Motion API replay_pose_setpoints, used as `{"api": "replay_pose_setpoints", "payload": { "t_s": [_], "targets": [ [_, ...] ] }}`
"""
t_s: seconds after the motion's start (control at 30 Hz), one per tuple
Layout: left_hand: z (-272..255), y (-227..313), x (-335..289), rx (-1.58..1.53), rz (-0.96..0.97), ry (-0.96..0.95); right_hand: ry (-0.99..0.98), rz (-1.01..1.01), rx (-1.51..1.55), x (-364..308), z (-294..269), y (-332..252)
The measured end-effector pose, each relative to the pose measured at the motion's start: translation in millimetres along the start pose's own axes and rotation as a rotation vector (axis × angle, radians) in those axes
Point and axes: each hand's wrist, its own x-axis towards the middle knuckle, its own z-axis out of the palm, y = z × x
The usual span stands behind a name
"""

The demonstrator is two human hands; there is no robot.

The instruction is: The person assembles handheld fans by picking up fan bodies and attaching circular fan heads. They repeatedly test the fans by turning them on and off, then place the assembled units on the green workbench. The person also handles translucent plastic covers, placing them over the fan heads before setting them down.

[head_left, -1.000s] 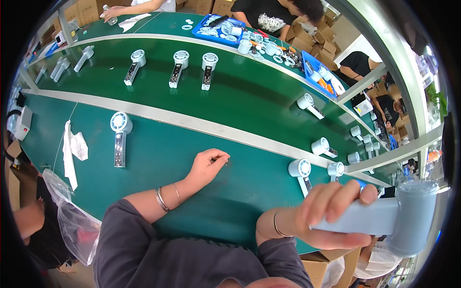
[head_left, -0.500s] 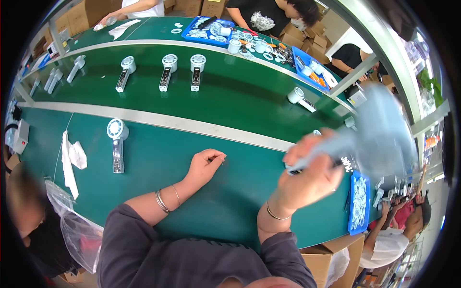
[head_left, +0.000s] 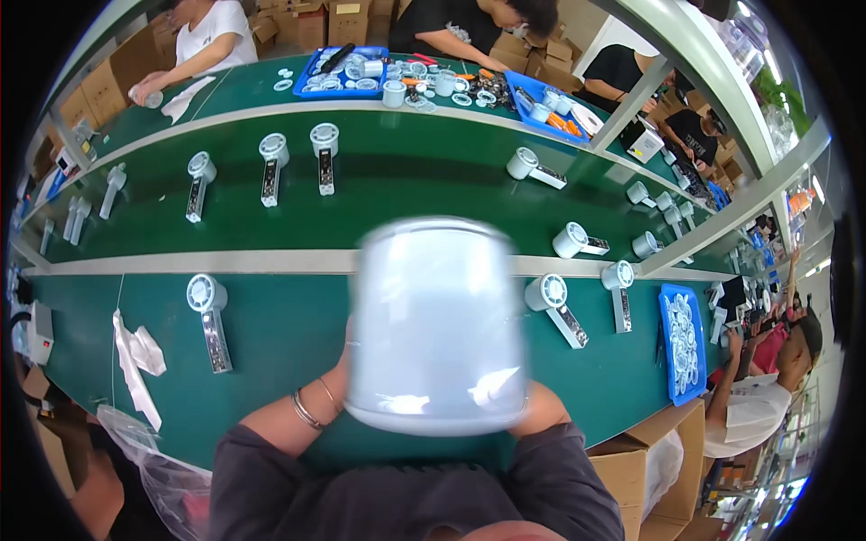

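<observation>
A pale blue-grey handheld fan is held up close in the middle of the view, its round head large and slightly blurred. Behind it, my right hand shows only at its edge; the fan appears to be in its grip, with handle and fingers hidden. My left hand is mostly covered by the fan head too, so whether it touches the fan cannot be seen. On the green bench lie one fan to the left and two more to the right, a fan and another fan, their handles showing dark inner parts.
Several fans lie on the green belt beyond the metal rail. A blue tray of pale round parts sits at right, above a cardboard box. White cloth lies at left. Co-workers sit across and at right.
The fan has come from the right to the middle, close in front of me. My right hand moved left with it. The fan head covers most of both hands; two fans show on the right bench.
</observation>
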Motion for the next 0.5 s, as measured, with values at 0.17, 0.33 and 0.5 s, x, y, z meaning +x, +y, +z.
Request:
{"api": "replay_pose_setpoints", "payload": {
  "t_s": [0.17,0.33,0.5],
  "targets": [
    [-56.0,-15.4,5.7,1.005,0.542,0.188,0.057,-0.247,0.299,-8.5,-21.2,-16.8],
    [-28.7,-13.2,8.3,1.039,0.462,0.121,0.299,-0.896,0.454,-21.9,-62.5,-62.9],
    [-33.7,-16.8,9.2,1.028,0.440,0.131,0.218,-0.855,0.906,-32.7,-63.3,-70.1]
  ]
}}
